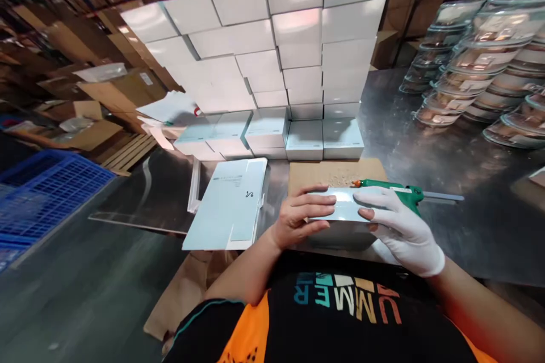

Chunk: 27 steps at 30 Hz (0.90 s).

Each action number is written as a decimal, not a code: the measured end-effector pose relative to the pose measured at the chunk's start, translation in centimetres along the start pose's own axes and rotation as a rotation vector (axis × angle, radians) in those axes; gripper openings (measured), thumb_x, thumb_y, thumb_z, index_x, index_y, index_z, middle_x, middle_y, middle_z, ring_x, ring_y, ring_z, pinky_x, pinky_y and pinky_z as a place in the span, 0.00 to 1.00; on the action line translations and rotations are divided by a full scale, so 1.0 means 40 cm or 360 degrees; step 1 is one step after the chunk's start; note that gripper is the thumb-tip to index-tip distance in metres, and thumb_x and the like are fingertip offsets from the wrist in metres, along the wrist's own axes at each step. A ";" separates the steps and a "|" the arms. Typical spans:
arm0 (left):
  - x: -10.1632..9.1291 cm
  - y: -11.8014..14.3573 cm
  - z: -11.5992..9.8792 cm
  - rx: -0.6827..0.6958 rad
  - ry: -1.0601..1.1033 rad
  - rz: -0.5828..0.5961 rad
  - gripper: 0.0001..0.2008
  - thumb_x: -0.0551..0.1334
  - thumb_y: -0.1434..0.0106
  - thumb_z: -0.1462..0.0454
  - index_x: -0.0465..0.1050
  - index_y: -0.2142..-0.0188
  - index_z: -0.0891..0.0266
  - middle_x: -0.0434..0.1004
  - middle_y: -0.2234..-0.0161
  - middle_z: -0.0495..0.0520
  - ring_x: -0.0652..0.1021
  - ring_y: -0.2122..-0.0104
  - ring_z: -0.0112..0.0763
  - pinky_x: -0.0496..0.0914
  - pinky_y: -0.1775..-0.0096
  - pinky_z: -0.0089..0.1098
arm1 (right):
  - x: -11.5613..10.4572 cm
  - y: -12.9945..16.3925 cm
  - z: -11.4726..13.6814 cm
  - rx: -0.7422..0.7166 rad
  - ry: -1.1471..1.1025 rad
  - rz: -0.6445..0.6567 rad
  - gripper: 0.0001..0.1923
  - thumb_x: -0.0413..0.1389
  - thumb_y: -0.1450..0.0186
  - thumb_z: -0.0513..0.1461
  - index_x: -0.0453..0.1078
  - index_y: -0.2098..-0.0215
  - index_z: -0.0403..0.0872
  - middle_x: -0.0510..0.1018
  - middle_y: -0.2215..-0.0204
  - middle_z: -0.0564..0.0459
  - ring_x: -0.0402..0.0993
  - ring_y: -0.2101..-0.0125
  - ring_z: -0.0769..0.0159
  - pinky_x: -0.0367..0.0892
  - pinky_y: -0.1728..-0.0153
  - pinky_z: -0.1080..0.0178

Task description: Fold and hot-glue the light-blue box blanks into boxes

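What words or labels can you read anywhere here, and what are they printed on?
"UMMER", seen upside down from the head camera, on the black shirt; any letter before it is hidden.
Small dark print on the flat unfolded carton: too small to read.
Labels in the stacked clear containers: too blurred to read.

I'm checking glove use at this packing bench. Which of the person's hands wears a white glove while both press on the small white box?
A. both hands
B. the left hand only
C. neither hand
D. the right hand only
D: the right hand is in a white glove, while the left hand is bare; both rest on the small white box.
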<state>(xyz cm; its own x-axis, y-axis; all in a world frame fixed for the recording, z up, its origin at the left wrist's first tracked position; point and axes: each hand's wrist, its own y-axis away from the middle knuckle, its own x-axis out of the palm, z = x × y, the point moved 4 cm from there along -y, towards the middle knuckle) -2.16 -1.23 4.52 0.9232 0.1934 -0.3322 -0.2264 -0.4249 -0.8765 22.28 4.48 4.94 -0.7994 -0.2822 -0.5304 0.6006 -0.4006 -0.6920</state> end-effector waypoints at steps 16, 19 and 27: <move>0.008 -0.042 -0.059 0.0019 -0.0283 0.0622 0.26 0.68 0.29 0.53 0.73 0.37 0.62 0.79 0.38 0.70 0.78 0.39 0.50 0.75 0.40 0.50 | 0.106 0.059 -0.027 0.0428 -0.0689 -0.0145 0.56 0.67 0.32 0.57 0.37 0.19 0.67 0.56 0.22 0.43 0.74 0.35 0.51 0.71 0.35 0.48; 0.022 -0.048 -0.068 0.0043 -0.0302 0.0689 0.26 0.69 0.29 0.54 0.73 0.37 0.62 0.80 0.39 0.69 0.76 0.38 0.51 0.75 0.40 0.51 | 0.109 0.059 -0.024 0.0481 -0.0715 -0.0116 0.60 0.68 0.34 0.59 0.37 0.18 0.59 0.69 0.32 0.40 0.76 0.39 0.52 0.71 0.36 0.49; 0.024 -0.045 -0.073 0.0099 -0.0372 0.0770 0.24 0.66 0.26 0.59 0.71 0.34 0.60 0.79 0.37 0.67 0.79 0.40 0.48 0.77 0.41 0.50 | 0.077 0.066 -0.027 0.0184 -0.0520 -0.0089 0.48 0.70 0.34 0.51 0.53 0.22 0.66 0.52 0.21 0.45 0.58 0.25 0.45 0.62 0.30 0.42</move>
<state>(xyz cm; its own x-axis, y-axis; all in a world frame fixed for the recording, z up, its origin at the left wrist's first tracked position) 0.02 -2.85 6.80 0.6169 0.1831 -0.7654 -0.6330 -0.4625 -0.6208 21.42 3.49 0.94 -0.8054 -0.5137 -0.2956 0.5649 -0.5141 -0.6455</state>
